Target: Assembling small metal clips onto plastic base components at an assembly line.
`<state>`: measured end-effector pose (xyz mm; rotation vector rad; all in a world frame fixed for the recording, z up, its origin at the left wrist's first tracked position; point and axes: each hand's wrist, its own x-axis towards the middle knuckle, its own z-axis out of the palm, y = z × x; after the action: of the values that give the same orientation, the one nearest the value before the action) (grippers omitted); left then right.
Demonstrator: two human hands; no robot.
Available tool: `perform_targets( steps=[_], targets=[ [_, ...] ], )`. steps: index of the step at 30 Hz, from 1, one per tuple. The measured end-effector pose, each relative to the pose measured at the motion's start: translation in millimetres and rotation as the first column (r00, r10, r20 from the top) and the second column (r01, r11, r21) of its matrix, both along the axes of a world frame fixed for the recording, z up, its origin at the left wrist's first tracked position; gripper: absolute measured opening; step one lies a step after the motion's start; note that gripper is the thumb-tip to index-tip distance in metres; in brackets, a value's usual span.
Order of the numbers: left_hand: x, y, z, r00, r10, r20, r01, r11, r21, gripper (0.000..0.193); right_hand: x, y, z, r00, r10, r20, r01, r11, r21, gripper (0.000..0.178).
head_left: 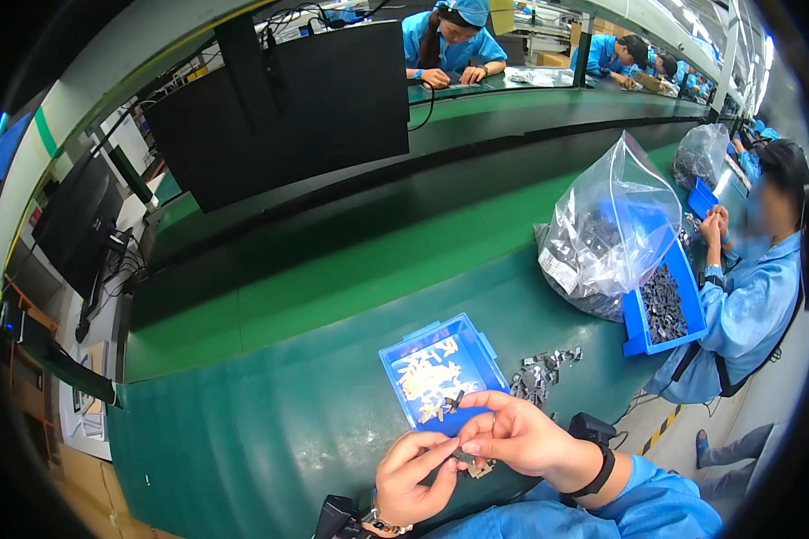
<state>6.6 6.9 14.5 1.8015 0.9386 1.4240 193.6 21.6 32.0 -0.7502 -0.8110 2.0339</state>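
Close to the table's near edge, my left hand (412,478) and my right hand (523,437) meet fingertip to fingertip. Both are closed on a small dark plastic piece (463,455), partly covered by the fingers. Another small black piece (456,401) shows by my raised right index finger, above the tray; whether the finger touches it I cannot tell. Just beyond my hands stands a blue plastic tray (395,381) with many small white and cream pieces (427,370) in it. Below my fingers lie a few tan pieces (482,469), half hidden.
Loose dark pieces (541,375) lie right of the tray. Farther right stand a clear plastic bag (593,256) of dark parts and a blue bin (636,337) of black pieces. A co-worker (751,287) sits there. A black monitor (283,108) hangs over the green table (243,431).
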Motion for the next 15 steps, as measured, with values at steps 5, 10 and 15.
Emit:
perform_targets(
  steps=[5,10,15],
  targets=[
    [0,-5,0,0.999,-0.033,0.016,0.034,0.998,-0.059,0.022,2,1,4,0.999,-0.012,-0.031,0.010,0.998,-0.063,0.049],
    [-4,2,-3,0.996,-0.053,-0.067,0.052,0.999,-0.010,0.021,0,-5,9,0.978,-0.140,0.154,0.130,0.989,0.076,0.029],
    [-6,1,-1,0.989,0.023,-0.145,-0.016,0.999,0.049,0.021,6,-7,20,0.926,-0.204,0.317,0.118,0.956,0.270,0.004]
  ],
)
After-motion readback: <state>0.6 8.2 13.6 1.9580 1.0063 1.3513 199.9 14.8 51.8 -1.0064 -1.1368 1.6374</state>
